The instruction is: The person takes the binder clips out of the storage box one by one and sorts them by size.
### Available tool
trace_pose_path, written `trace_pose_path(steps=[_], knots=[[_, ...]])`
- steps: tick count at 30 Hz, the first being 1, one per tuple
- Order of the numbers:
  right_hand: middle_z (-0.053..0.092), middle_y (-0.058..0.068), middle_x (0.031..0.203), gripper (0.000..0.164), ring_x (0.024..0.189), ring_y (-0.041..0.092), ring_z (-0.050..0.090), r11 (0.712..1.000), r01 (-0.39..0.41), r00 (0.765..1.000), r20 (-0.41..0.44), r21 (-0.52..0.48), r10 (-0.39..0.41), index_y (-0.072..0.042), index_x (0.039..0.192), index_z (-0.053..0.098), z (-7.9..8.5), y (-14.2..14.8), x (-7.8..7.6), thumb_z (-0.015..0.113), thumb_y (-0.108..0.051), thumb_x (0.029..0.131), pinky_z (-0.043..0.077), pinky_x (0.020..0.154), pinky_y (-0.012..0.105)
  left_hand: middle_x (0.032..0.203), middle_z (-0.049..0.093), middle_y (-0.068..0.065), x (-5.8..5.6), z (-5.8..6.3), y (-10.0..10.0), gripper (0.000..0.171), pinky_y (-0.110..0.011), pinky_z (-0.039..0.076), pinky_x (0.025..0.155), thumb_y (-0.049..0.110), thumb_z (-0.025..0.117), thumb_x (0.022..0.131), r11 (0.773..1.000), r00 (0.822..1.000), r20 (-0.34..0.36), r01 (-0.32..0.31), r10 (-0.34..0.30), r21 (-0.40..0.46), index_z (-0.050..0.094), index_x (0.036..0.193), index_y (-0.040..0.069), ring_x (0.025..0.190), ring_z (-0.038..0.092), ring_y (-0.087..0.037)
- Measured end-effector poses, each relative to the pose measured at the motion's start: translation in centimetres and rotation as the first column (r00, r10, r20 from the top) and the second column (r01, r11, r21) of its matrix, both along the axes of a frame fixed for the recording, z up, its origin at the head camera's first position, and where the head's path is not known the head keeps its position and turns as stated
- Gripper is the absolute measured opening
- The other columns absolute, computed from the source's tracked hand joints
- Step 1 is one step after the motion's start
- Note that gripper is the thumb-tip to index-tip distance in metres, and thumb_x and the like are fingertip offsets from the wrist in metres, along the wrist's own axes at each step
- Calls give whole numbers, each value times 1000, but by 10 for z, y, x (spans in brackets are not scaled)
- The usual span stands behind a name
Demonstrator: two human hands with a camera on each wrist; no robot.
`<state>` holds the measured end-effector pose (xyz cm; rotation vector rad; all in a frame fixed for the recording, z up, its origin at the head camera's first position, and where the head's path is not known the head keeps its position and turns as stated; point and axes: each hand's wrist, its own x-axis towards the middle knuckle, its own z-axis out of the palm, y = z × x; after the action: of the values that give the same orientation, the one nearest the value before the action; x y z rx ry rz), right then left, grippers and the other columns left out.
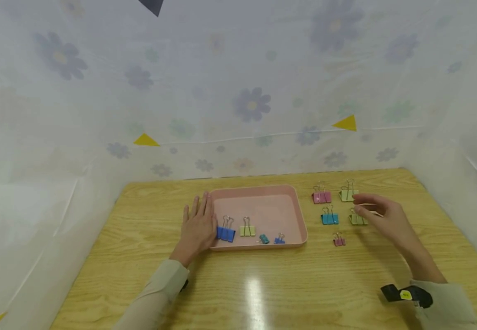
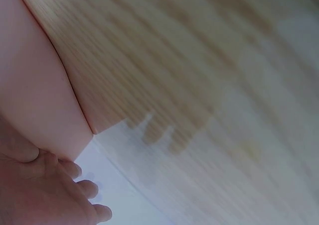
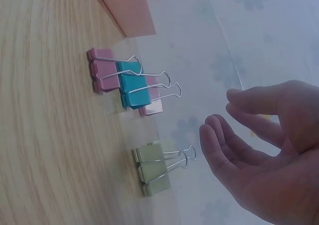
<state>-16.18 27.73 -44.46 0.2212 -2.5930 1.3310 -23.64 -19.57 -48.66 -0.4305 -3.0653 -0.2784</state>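
My left hand (image 1: 198,227) lies with straight fingers along the left side of a pink tray (image 1: 263,206). Over the right part of the table hovers my right hand (image 1: 386,217), fingers loosely bent, thumb apart from them and nothing between. Nearest to it are an olive-green binder clip (image 1: 358,221) and a pale yellow-green binder clip (image 1: 347,196) behind that one. To their left stand a large pink binder clip (image 1: 321,197), a turquoise binder clip (image 3: 135,89) and a small pink binder clip (image 1: 339,242). In the right wrist view the fingertips are clear of the clips' wire handles.
Inside the tray, along its front, lie a large blue binder clip (image 1: 227,234), a yellow binder clip (image 1: 247,231), a small teal clip (image 1: 264,239) and a small blue clip (image 1: 279,241). A flowered white sheet (image 1: 205,151) hangs behind the wooden table (image 1: 222,288).
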Motion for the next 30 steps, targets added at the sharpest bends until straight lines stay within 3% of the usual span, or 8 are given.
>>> trace_pose_path(steps=[8, 16, 20, 25, 30], knots=[[66, -11, 119, 35, 103, 4, 67, 998, -62, 998, -2, -13, 62, -2, 136, 63, -3, -15, 0, 64, -16, 103, 58, 77, 24, 171, 13, -14, 1, 2, 0, 61, -62, 12, 122, 26, 34, 111, 1000, 1000, -4, 4, -4, 0, 15, 164, 2, 155, 14, -39], [66, 15, 124, 34, 105, 2, 64, 995, -101, 994, -31, -26, 101, -2, 134, 64, -6, -37, 0, 65, -12, 102, 53, 83, 14, 171, 13, -15, 1, 1, 0, 61, -62, 11, 122, 26, 32, 111, 1000, 1000, 10, 10, -10, 0, 15, 164, 1, 156, 13, -39], [64, 19, 126, 34, 106, 2, 62, 993, -114, 993, -34, -33, 113, -1, 134, 63, -8, -49, -2, 67, -8, 100, 52, 86, 14, 171, 13, -15, -1, 1, 0, 61, -62, 11, 122, 27, 31, 111, 1000, 1000, 16, 8, -8, -17, 14, 164, 1, 156, 12, -39], [64, 21, 125, 35, 106, 15, 65, 985, -162, 987, -18, -60, 161, -1, 133, 63, -11, -69, -5, 69, -7, 99, 54, 88, 19, 171, 12, -15, -2, 1, -2, 62, -62, 10, 122, 27, 31, 111, 1000, 1000, 25, -2, 3, -24, 12, 164, 1, 156, 11, -39], [65, 21, 125, 36, 106, 26, 66, 983, -162, 987, -30, -81, 160, 0, 133, 63, -13, -89, -7, 69, -7, 98, 57, 87, 26, 171, 10, -15, -5, 1, -3, 63, -63, 9, 122, 27, 32, 111, 1000, 1000, 24, 2, -2, -15, 12, 164, 1, 156, 11, -39]])
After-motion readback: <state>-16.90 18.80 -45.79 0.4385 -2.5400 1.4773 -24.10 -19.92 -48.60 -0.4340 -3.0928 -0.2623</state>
